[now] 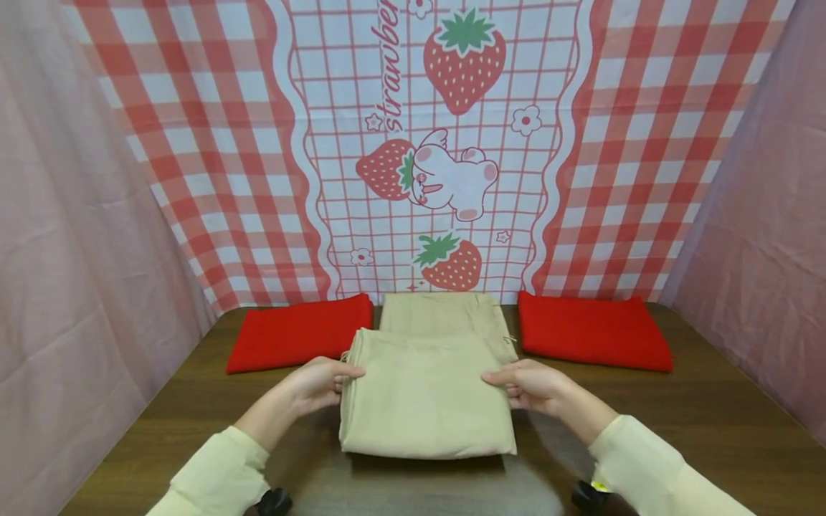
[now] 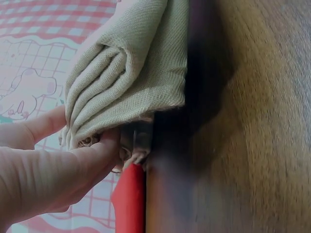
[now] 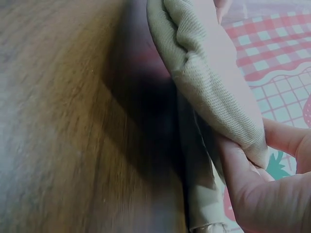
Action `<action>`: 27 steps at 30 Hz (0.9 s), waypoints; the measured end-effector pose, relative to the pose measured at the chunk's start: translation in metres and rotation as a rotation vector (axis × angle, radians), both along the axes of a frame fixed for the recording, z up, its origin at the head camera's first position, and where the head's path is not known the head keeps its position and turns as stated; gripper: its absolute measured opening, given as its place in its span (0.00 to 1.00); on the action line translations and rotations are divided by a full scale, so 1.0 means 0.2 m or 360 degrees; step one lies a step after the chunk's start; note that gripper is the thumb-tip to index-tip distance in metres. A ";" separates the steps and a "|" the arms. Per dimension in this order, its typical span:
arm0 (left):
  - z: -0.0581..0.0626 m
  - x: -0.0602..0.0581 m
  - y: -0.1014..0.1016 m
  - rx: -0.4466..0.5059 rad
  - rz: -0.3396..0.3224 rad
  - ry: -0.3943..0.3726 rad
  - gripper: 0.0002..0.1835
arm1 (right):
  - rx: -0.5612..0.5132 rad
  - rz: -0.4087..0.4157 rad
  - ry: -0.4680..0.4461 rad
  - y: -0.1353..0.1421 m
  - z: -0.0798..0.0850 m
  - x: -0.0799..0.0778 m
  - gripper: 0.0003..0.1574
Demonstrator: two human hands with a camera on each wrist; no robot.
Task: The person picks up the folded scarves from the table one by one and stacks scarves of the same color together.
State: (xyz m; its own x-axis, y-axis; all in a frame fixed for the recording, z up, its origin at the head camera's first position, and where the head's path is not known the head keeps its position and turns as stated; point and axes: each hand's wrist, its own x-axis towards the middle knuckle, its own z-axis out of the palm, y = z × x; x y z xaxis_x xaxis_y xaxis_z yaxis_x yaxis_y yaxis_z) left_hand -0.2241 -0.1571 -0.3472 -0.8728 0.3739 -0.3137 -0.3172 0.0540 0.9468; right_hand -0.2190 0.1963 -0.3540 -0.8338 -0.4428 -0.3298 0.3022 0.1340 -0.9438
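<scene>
A folded beige cloth [image 1: 426, 398] is held level between my two hands, lifted off the table with its shadow under the near edge. My left hand [image 1: 316, 387] pinches its left side, thumb on top and fingers beneath. In the left wrist view the stacked layers of the beige cloth [image 2: 109, 73] show at the side, with some fringe near the fingers. On the opposite side, my right hand [image 1: 532, 387] grips the edge the same way, and the cloth [image 3: 209, 87] bulges softly there. A second folded beige cloth [image 1: 445, 312] lies behind, partly hidden by the held one.
One folded red cloth [image 1: 300, 333] lies at the back left of the brown wooden table [image 1: 645, 408], another red cloth [image 1: 590, 333] at the back right. Behind the table hangs a checked strawberry curtain [image 1: 445, 179]. Pink drapes [image 1: 84, 236] close off both sides.
</scene>
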 end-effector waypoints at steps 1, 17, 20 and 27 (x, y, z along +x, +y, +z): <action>0.00 0.00 0.00 0.0003 -0.0009 0.0001 0.22 | -0.0006 0.0007 0.0000 0.01 0.00 0.00 0.10; 0.00 0.04 0.08 0.0039 -0.0120 -0.0015 0.07 | -0.0074 0.0092 -0.0001 0.12 0.00 0.10 0.06; 0.00 0.05 0.09 0.0056 -0.0124 -0.0014 0.06 | -0.0061 0.0102 0.0023 0.14 0.01 0.11 0.06; 0.00 0.07 0.12 0.0084 -0.0127 -0.0027 0.07 | -0.0077 0.0136 0.0032 0.18 0.02 0.14 0.08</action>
